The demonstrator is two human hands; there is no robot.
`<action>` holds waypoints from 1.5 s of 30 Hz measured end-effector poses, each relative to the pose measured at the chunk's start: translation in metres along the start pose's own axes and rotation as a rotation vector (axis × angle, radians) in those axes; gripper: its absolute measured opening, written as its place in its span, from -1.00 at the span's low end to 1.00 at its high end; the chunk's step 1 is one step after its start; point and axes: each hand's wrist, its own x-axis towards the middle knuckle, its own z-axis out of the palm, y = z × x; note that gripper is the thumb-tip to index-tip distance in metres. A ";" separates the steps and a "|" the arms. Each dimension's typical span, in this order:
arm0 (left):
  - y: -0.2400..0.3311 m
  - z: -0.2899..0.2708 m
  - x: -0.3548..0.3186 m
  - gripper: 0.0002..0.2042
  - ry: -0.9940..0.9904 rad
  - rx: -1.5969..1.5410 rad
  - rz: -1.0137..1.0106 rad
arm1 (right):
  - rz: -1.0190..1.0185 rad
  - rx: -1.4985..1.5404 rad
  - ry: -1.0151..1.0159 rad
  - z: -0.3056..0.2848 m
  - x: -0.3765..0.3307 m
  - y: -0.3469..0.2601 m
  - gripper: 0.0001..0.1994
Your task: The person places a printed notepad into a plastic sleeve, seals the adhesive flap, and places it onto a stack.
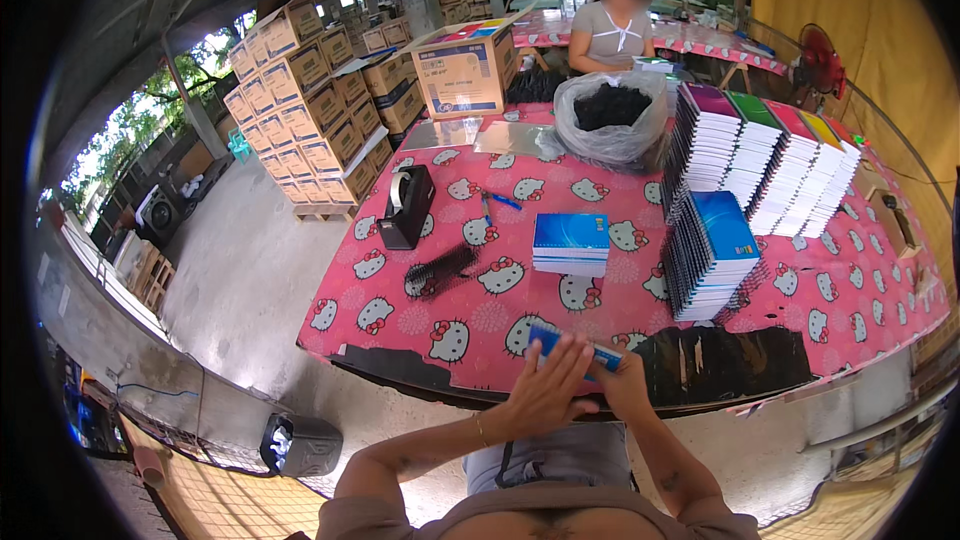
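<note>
At the table's near edge I have a small blue-covered notebook, tilted and partly covered by my hands. My left hand lies across it with fingers stretched out flat. My right hand grips its right end, the fingers partly hidden behind it. Just beyond, a short stack of blue notebooks lies on the table. To the right stands a taller stack of blue spiral-bound notebooks. Loose black binding coils lie left of the short stack.
A black tape dispenser and blue pens lie on the pink patterned tablecloth. Farther back are a bag of black coils, a carton and tall stacks of colourful notebooks. A co-worker sits opposite.
</note>
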 end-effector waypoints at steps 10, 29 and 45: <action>-0.009 -0.013 0.022 -0.45 0.015 -0.160 -0.007 | -0.036 -0.082 0.021 -0.005 0.011 0.012 -0.85; -0.006 0.018 -0.002 -0.30 -0.127 -0.085 0.078 | -0.074 -0.225 -0.058 -0.025 0.031 0.043 -0.72; -0.033 0.000 0.049 -0.77 0.037 -0.231 0.132 | -0.064 -0.248 -0.159 -0.066 0.024 -0.004 -0.76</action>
